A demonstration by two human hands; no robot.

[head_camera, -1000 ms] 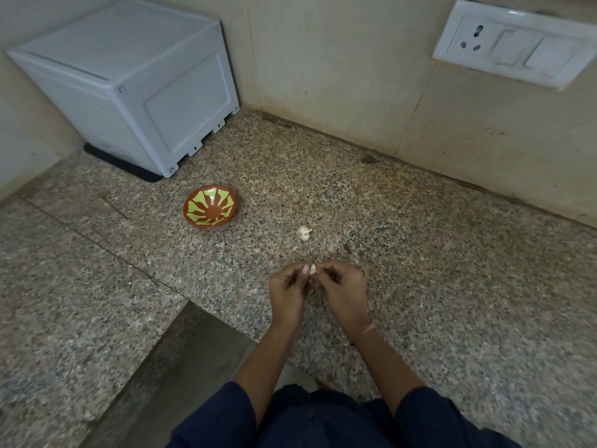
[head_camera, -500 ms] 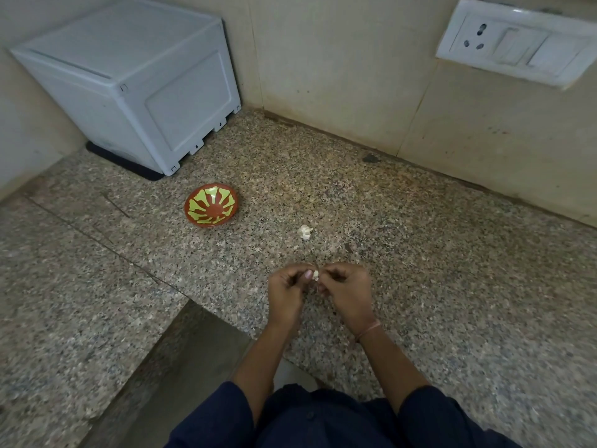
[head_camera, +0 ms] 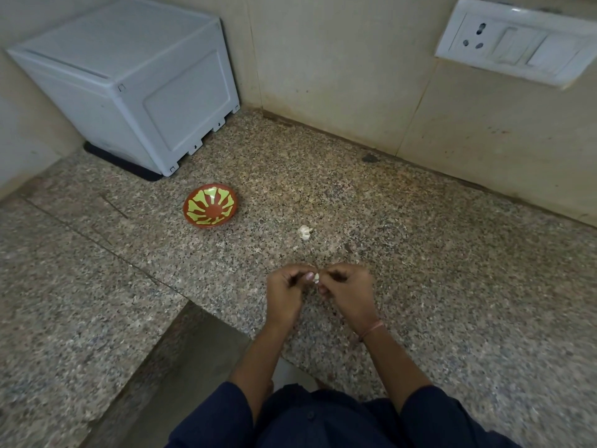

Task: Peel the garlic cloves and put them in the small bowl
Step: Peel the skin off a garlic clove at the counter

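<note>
A small white garlic clove (head_camera: 316, 277) is pinched between the fingertips of my left hand (head_camera: 287, 294) and my right hand (head_camera: 347, 292), just above the granite counter near its front edge. Most of the clove is hidden by my fingers. A second piece of garlic (head_camera: 304, 232) lies on the counter a little beyond my hands. The small bowl (head_camera: 210, 205), red-brown with a yellow-green sunburst pattern, stands to the far left of my hands with nothing visible inside it.
A white plastic box (head_camera: 129, 82) sits in the back left corner on a dark mat. A switch and socket plate (head_camera: 513, 43) is on the wall at the upper right. The speckled granite counter (head_camera: 452, 270) has a cut-out corner at its front edge (head_camera: 193, 318).
Both hands stay together on the clove with only slight finger movement. The bowl and the loose garlic have not moved.
</note>
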